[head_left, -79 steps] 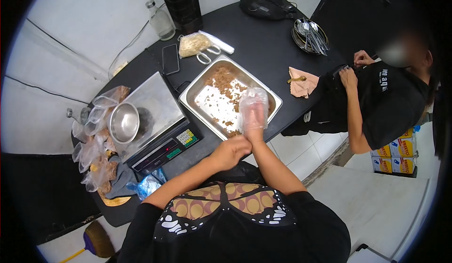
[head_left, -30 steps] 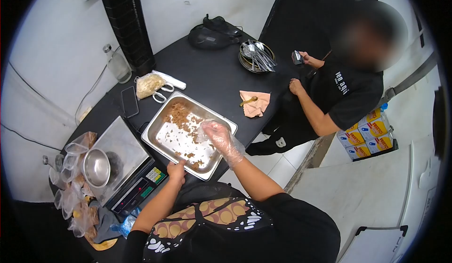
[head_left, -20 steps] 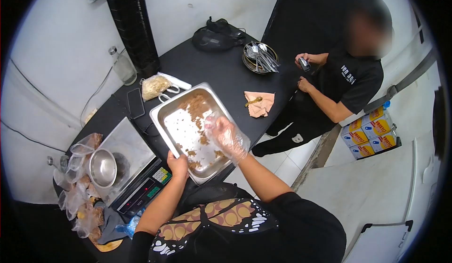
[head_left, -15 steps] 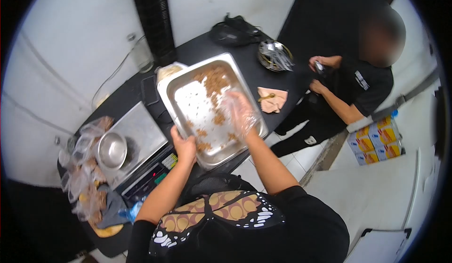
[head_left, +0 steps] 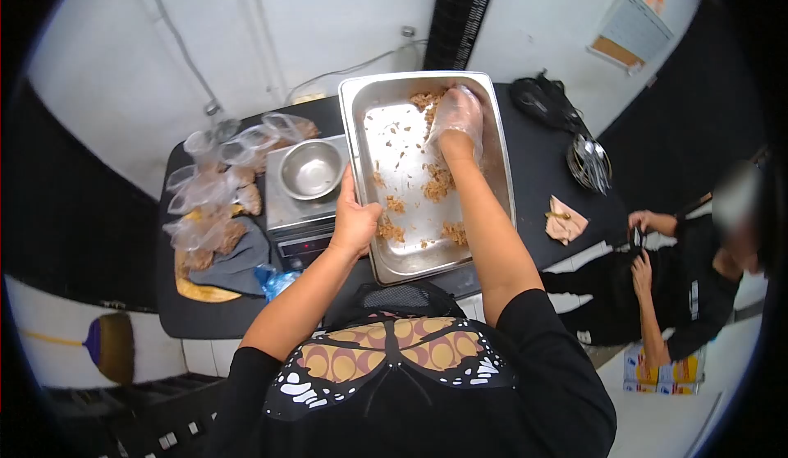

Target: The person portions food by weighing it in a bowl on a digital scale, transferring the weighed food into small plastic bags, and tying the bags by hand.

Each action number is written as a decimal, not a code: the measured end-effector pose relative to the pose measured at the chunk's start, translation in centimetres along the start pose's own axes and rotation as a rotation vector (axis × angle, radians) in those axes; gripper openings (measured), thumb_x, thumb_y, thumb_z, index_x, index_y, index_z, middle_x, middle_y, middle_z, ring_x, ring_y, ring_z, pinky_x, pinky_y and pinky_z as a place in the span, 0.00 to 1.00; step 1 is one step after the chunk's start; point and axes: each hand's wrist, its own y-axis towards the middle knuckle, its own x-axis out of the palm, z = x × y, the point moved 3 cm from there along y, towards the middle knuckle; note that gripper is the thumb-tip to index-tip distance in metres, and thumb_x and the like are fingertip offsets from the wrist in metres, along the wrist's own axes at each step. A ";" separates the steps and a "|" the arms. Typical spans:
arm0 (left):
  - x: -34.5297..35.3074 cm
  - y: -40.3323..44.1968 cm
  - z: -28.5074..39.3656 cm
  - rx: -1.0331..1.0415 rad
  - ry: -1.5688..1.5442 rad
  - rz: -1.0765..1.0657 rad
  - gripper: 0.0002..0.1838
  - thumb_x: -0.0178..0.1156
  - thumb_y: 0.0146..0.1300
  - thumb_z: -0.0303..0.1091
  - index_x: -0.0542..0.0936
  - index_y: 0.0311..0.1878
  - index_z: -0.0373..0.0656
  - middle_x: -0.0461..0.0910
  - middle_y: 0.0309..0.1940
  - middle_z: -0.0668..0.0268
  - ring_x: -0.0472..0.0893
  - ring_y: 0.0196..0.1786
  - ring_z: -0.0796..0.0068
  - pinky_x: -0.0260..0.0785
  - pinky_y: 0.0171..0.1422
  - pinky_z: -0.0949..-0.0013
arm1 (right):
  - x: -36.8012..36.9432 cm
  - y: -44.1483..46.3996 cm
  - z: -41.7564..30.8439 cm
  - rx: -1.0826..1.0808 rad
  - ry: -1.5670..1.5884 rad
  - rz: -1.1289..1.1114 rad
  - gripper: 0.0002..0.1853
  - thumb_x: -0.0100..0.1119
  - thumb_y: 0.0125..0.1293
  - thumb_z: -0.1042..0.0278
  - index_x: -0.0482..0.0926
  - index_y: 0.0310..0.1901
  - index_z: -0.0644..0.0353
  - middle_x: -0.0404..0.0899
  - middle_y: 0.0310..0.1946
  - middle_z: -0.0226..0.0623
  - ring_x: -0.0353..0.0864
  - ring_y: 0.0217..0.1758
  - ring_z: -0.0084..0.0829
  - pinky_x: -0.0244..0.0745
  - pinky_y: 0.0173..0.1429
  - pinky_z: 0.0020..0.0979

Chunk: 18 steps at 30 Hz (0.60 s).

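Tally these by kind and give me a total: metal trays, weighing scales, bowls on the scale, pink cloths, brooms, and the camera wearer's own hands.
Metal tray: 1
Weighing scale: 1
Bowl on the scale: 1
Pink cloth: 1
Broom: 1
Own hands: 2 (left hand, right hand)
Total: 7

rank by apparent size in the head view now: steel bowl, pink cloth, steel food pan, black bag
Largest to smallest:
1. steel food pan
2. steel bowl and black bag, too alike to rank
3. pink cloth
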 end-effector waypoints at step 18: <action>-11.1 0.5 7.1 0.187 0.078 0.256 0.45 0.45 0.40 0.08 0.58 0.68 0.45 0.72 0.52 0.63 0.75 0.50 0.71 0.69 0.51 0.76 | 10.9 -12.9 -18.6 -1.005 0.027 -0.980 0.07 0.53 0.52 0.71 0.81 0.30 0.59 0.80 0.32 0.45 0.80 0.39 0.44 0.72 0.47 0.40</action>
